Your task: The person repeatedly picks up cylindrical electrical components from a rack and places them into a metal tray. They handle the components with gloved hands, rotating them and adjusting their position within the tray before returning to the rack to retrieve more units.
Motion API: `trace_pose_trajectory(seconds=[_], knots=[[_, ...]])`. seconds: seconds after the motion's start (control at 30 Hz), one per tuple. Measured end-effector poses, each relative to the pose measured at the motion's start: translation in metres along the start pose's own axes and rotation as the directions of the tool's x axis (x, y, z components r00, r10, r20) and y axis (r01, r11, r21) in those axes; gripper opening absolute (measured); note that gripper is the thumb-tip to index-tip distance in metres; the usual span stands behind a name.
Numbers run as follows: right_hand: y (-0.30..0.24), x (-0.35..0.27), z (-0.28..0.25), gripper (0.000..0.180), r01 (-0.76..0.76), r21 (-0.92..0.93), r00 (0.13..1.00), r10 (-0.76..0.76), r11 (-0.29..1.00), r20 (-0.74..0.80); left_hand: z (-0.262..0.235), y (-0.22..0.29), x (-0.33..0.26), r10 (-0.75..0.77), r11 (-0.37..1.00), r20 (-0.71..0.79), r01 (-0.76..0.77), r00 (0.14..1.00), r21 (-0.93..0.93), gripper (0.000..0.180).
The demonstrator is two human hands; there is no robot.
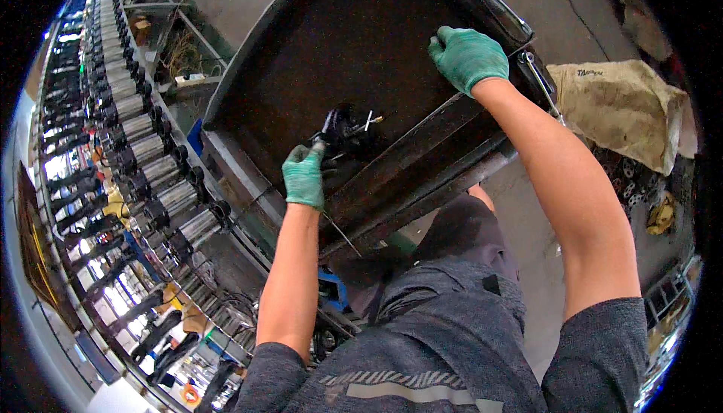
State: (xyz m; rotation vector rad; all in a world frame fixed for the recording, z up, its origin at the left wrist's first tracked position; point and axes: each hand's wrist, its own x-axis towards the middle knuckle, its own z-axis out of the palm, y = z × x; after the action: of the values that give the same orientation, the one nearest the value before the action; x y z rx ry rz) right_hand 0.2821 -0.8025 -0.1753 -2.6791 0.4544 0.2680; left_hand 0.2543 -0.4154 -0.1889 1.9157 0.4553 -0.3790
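My left hand [303, 175], in a green glove, is closed with thumb and fingers on a small black part with a shiny metal piece [329, 121]; its exact kind does not show. Beside that part, above the dark tray, is a thin white T-shaped piece [369, 121] with a brass-coloured tip. My right hand [470, 59], also in a green glove, is over the tray's right side. Its fingers are bent inward, and whatever they may hold is hidden. A metal ring spanner [536, 78] lies at the tray's right edge, near my right wrist.
The large dark tray [301, 44] with raised metal sides stands in front of me. Along the left runs a roller conveyor [143, 127] with many metal and black parts. A beige sack [617, 104] lies to the right, by small metal pieces [629, 179]. A blue object [331, 289] is low by my legs.
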Motion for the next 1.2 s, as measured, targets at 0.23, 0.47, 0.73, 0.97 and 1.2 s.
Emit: trace_pose_trajectory(seconds=[0.23, 0.47, 0.73, 0.97, 1.2], knots=[[-0.010, -0.006, -0.019, 0.041, 0.015, -0.010, 0.998, -0.014, 1.000, 0.065, -0.056, 0.089, -0.089, 0.034, 0.995, -0.055, -0.039, 0.998, -0.095, 0.014], [-0.042, -0.054, -0.027, 0.037, 0.135, 0.904, 0.898, -0.435, 0.406, 0.062, -0.075, 0.140, -0.176, 0.213, 0.975, -0.165, -0.222, 0.963, -0.034, 0.020], [-0.125, -0.172, -0.071, 0.021, 0.822, 0.100, 0.546, -0.827, 0.560, 0.135, -0.055, 0.151, -0.229, 0.196, 0.980, -0.121, -0.198, 0.973, -0.004, 0.026], [-0.086, -0.184, -0.027, 0.018, 0.798, 0.260, 0.543, -0.836, 0.543, 0.080, -0.028, 0.120, -0.254, 0.285, 0.921, -0.094, -0.245, 0.954, 0.303, 0.030], [-0.014, -0.179, 0.024, 0.026, 0.623, 0.490, 0.626, -0.765, 0.609, 0.155, 0.022, 0.089, -0.244, 0.226, 0.933, 0.066, -0.235, 0.972, 0.274, 0.036]])
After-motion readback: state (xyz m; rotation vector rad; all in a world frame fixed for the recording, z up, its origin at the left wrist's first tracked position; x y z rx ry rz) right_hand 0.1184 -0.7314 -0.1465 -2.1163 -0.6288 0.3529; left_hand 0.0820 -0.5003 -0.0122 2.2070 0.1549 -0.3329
